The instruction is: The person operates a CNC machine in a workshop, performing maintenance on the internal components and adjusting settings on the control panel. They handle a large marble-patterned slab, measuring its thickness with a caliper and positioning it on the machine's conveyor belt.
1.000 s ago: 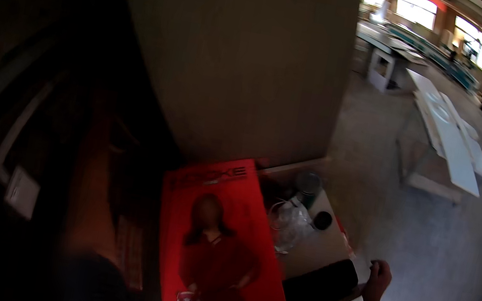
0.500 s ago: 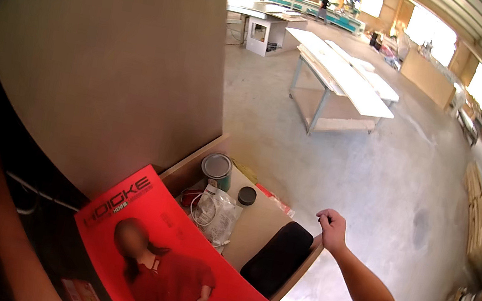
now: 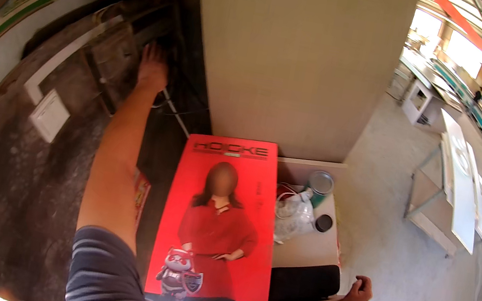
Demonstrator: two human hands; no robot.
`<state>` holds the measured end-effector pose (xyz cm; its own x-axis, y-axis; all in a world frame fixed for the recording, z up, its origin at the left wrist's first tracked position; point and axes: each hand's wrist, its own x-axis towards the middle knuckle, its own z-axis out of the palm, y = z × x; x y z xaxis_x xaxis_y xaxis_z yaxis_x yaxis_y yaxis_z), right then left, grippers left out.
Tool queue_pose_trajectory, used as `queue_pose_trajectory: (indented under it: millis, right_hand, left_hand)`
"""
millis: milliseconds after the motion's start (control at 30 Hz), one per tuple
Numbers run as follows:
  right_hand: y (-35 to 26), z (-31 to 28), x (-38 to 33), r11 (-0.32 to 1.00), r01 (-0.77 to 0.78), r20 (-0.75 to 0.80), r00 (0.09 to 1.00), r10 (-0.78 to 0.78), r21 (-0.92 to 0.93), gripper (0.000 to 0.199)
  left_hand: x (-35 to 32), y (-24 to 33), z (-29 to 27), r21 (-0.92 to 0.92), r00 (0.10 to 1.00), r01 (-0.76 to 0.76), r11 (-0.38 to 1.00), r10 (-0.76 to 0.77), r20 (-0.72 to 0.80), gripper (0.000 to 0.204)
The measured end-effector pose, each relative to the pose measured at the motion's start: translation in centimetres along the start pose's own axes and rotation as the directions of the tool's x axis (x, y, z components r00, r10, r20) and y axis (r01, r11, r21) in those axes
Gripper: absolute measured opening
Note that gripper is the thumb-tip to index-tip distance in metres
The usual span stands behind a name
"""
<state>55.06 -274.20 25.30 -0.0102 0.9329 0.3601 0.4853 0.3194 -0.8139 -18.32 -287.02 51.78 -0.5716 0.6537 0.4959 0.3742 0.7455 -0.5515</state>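
Note:
My left hand point(image 3: 153, 67) reaches forward over a dark brown desk top point(image 3: 24, 191), its fingers stretched out near some cables in the shadow. A large red flat box or board point(image 3: 228, 225), printed with a person and a cartoon figure, lies in front of me across the desk edge and an open drawer point(image 3: 313, 165). My right hand point(image 3: 357, 297) is beside the drawer's near right corner with its fingers curled; their inside is hidden. In the drawer are a metal can point(image 3: 321, 183), a clear plastic bag point(image 3: 296, 218), a black round lid point(image 3: 323, 223) and a black elongated case point(image 3: 304, 284).
A tall beige panel point(image 3: 295, 57) rises behind the red box. A white switch plate or small box point(image 3: 50, 116) lies on the desk at left. On the right, a trolley point(image 3: 431, 211) carries white boards point(image 3: 459, 180) on the concrete floor, with machines point(image 3: 477, 110) beyond.
The view has swung left, bringing the desk and my outstretched left hand into sight. The red box now appears upright and whole. My right hand is still by the drawer corner.

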Motion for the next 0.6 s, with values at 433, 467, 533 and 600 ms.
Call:
queue_pose_trajectory:
  millis: [433, 467, 533, 600]
  right_hand:
    - [-2.6, -0.4, -0.1, 1.0, -0.013, -0.049, 0.999, 0.012, -0.018, 0.014]
    - [-1.5, 1.1, 0.4, 0.999, 0.034, -0.06, 0.998, -0.033, 0.028, 0.015]
    - [-0.6, 1.2, 0.6, 1.0, -0.013, -0.011, 1.0, 0.013, -0.004, 0.014]
    - [-3.1, 1.9, 0.8, 0.995, -0.074, 0.026, 0.997, 0.076, -0.063, 0.015]
  left_hand:
    - [9.4, 2.0, 5.0, 0.255, 0.99, 0.053, 0.966, -0.084, 0.115, 0.05]
    - [11.8, -3.8, 12.0, 0.244, 0.96, 0.264, 0.933, -0.23, -0.157, 0.046]
    - [11.6, -4.1, 14.3, 0.139, 0.922, 0.317, 0.938, -0.27, -0.279, 0.045]
    - [10.8, -4.3, 16.0, 0.181, 0.947, 0.268, 0.946, -0.224, -0.231, 0.042]
